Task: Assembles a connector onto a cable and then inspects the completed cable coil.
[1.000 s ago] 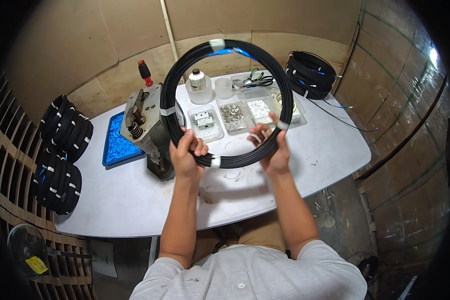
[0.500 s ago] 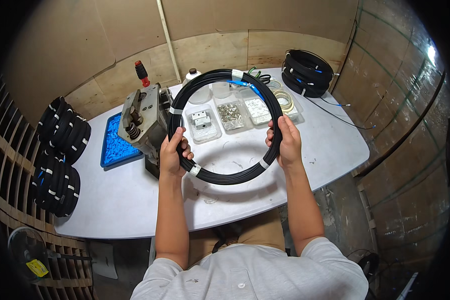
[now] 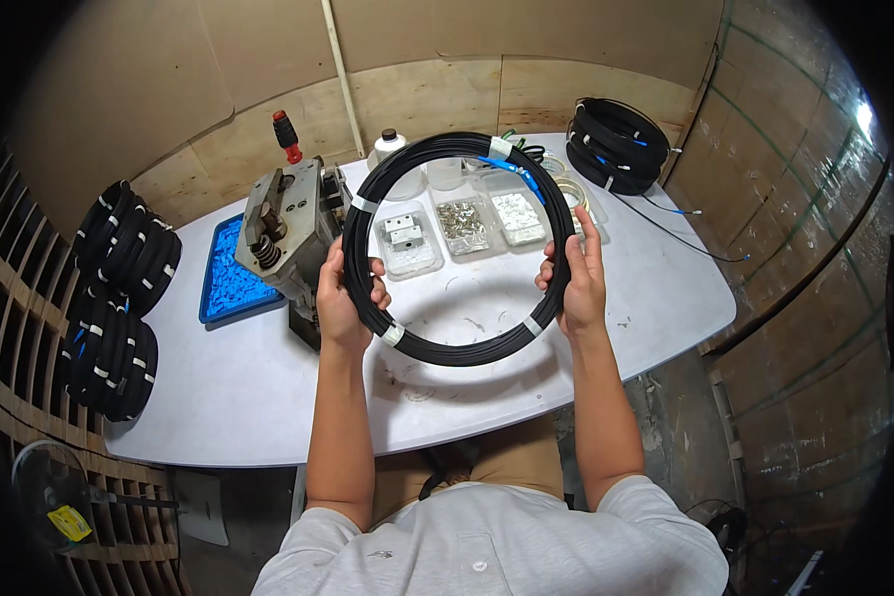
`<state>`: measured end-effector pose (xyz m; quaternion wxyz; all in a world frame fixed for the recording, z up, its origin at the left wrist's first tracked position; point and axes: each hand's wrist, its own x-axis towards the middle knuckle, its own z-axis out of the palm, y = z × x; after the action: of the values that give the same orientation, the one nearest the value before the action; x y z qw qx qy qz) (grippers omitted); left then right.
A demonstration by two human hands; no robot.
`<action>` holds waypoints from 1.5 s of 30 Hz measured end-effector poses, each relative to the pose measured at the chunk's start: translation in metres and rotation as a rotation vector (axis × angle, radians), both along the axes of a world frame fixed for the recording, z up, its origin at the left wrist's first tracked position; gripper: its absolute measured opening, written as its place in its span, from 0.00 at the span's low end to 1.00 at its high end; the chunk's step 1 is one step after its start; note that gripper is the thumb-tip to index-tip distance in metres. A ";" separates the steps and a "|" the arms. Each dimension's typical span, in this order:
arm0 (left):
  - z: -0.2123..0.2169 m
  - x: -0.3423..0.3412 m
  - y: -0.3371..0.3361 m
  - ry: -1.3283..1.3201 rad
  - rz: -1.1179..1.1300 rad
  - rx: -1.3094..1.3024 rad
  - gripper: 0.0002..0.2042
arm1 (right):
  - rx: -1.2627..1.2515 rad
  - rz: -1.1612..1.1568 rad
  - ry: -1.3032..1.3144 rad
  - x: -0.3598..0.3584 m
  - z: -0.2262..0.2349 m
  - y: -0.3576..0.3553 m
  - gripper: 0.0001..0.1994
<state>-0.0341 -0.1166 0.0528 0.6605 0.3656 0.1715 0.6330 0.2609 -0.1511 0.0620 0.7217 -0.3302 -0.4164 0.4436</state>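
Observation:
Both my hands hold up a coil of black cable (image 3: 457, 352) above the table. White tape bands wrap it in several places, and blue connectors (image 3: 512, 173) lie along its upper right. My left hand (image 3: 346, 298) is closed round the coil's left side, thumb in front and fingertips showing inside the ring. On the opposite side my right hand (image 3: 579, 283) grips the coil with its fingers curled inside the ring; the thumb side points upward. Through the ring show clear boxes: one with metal blocks (image 3: 403, 234), one with small metal parts (image 3: 464, 224), one with small white parts (image 3: 519, 219).
A metal press-like machine (image 3: 293, 228) stands left on the white table (image 3: 228, 397), beside a blue tray (image 3: 209, 314) of small blue pieces. More black coils stack at the left (image 3: 119, 338) and far right (image 3: 616, 149). Behind are a white bottle (image 3: 389, 145) and tape rolls (image 3: 572, 194).
The coil has turned slightly clockwise, its blue connectors and top tape band shifting right. My right thumb has lifted more upright. The view has shifted a little.

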 end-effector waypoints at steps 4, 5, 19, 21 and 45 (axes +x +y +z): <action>0.016 0.003 -0.011 -0.069 0.079 0.024 0.22 | 0.019 0.110 0.088 0.014 -0.001 -0.001 0.25; 0.016 0.002 -0.010 -0.068 0.079 0.024 0.22 | 0.039 0.173 0.131 0.021 -0.004 0.001 0.28; 0.015 -0.032 -0.006 0.297 -0.135 -0.054 0.25 | 0.136 -0.295 -0.918 0.060 -0.016 0.019 0.25; 0.019 -0.022 -0.010 0.479 -0.016 -0.033 0.21 | 0.245 -0.358 -0.717 0.050 -0.014 0.024 0.24; 0.008 0.023 -0.014 0.315 0.220 0.035 0.15 | -0.133 -0.283 -0.257 0.031 -0.020 0.036 0.21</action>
<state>-0.0107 -0.1308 0.0604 0.5457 0.4506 0.3005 0.6394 0.2920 -0.1147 0.0421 0.6943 -0.4864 -0.4241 0.3186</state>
